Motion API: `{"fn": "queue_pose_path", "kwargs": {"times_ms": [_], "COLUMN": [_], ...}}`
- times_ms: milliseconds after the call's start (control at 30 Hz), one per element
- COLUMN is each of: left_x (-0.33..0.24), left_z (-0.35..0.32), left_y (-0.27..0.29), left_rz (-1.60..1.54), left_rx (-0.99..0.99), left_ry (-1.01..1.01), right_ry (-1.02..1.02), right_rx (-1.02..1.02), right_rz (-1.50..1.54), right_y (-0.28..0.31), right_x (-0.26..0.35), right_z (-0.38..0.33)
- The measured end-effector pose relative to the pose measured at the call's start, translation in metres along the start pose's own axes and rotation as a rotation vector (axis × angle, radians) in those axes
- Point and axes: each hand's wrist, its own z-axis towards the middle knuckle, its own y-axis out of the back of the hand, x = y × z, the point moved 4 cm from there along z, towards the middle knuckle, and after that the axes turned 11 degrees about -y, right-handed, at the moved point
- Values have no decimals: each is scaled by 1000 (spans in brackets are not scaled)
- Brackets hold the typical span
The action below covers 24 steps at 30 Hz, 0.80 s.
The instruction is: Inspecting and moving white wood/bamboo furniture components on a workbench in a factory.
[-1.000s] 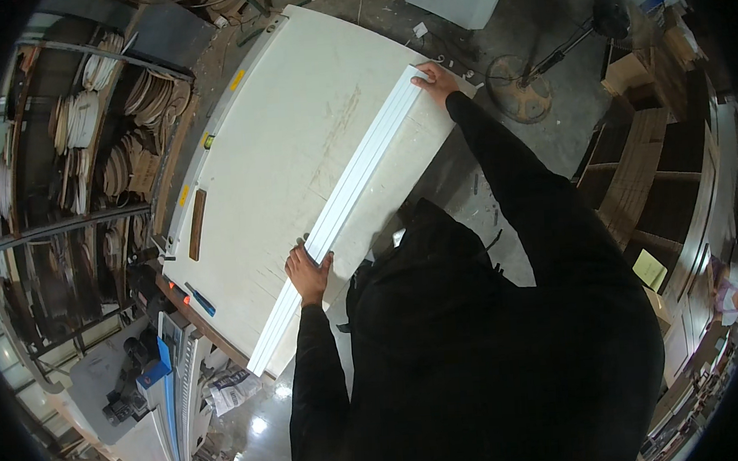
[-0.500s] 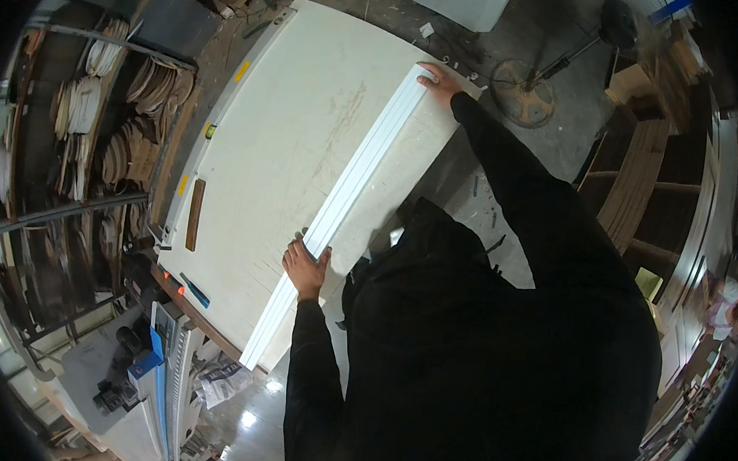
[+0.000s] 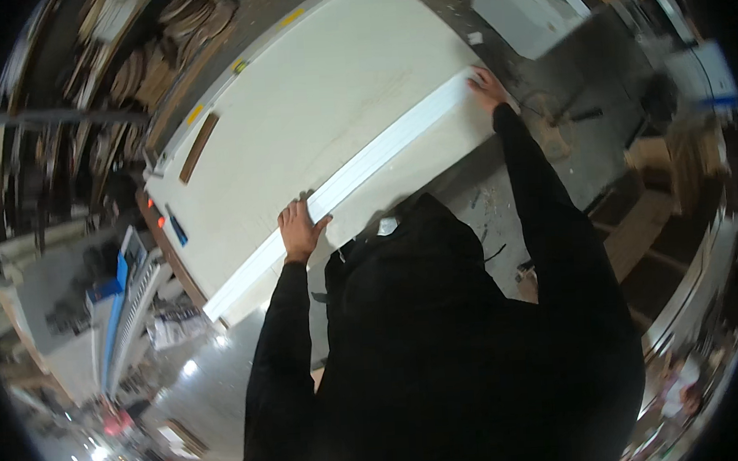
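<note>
A long white grooved strip (image 3: 385, 150) lies flat along the near side of a white worktable (image 3: 294, 117). My left hand (image 3: 300, 231) grips the strip left of its middle, fingers over the far edge and thumb toward the near edge. At the strip's right end, my right hand (image 3: 487, 89) is closed round the tip, beside the table's right corner. The underside of the strip is hidden.
On the table's left part lie a brown wooden piece (image 3: 199, 148) and a dark blue tool (image 3: 177, 229). A long level (image 3: 241, 67) runs along the far edge. Shelves with wooden pieces (image 3: 148, 75) stand at left; a wooden rack (image 3: 640, 235) is at right.
The whole view has turned clockwise, so the table and strip slant less steeply in the picture. Both hands keep about the same places on the strip.
</note>
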Motion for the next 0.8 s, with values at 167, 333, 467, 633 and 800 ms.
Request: {"fn": "queue_pose_path", "kwargs": {"times_ms": [167,333,467,633,800], "left_x": [11,13,12,1,14], "left_z": [-16,-17,-16,-16,-32], "left_y": [5,10,5,14,15], "left_rz": [17,-13,-43,-39,-57], "left_rx": [-12,1,-86,-131,-154], "left_ry": [30,59,16,-6,-32], "right_ry": [282,573,688,729,747], "right_rx": [-346,242,683,712,638], "right_rz": [-677,-555,-664,-701,-699], "right_y": [-48,-176,-264,-308,-315], "right_x": [72,210,254,227,230], "right_z": [-38,-146,-234,-259,-266]}}
